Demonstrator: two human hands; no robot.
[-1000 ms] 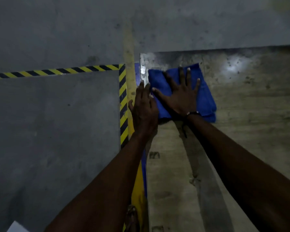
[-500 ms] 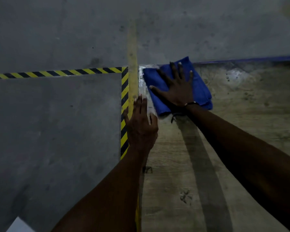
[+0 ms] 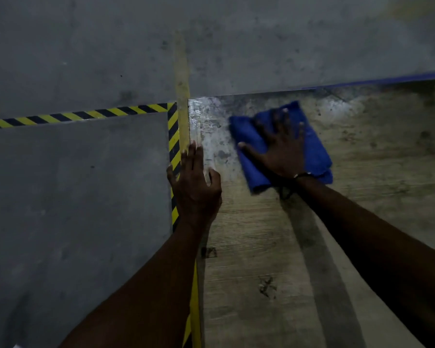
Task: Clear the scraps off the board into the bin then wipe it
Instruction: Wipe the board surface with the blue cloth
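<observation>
We are logging one worn wooden board (image 3: 274,247), lying flat with its far left corner looking pale and wet, and one folded blue cloth (image 3: 317,151) lying on it near that corner, just inside the far edge. We are seeing the right hand (image 3: 284,149) pressing flat on the cloth with fingers spread and straight, while the left hand (image 3: 195,184) is resting on the board's left edge with fingers extended, gripping nothing. We are also noting yellow-and-black hazard tape (image 3: 73,116) and a plain yellow strip (image 3: 182,79) lying on the grey floor (image 3: 73,222) beside the board.
</observation>
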